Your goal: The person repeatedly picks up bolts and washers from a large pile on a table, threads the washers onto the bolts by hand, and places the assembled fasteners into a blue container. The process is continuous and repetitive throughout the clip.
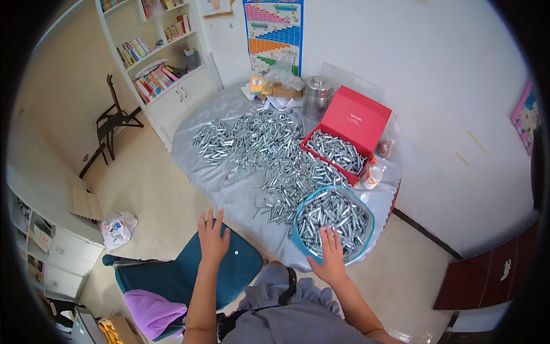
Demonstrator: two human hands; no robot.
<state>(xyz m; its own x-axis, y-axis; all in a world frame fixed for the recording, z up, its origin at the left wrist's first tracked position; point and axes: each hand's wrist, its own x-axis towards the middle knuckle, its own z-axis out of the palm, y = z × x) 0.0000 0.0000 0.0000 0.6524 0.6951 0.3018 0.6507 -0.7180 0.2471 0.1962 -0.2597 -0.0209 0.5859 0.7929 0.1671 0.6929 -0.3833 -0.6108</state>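
My left hand (213,238) is held out with its fingers spread and holds nothing, in front of the table's near edge. My right hand (330,259) is open too, fingers stretched over the near rim of a light-blue tub (371,215); whether it touches the rim I cannot tell. The tub is filled with short, shiny metal cylinders (332,215) that look like expansion bolts. A large loose heap of similar metal pieces (258,137) spreads across the table. Behind the tub, an open red box (358,117) holds more of them, its lid raised.
The round table has a grey cloth (238,192). A metal canister (317,96), a paper cup (371,176) and plastic bags stand near the wall. Left are a dark green cloth (166,281), a purple cloth (152,312), a chair (114,117) and a bookshelf (163,109).
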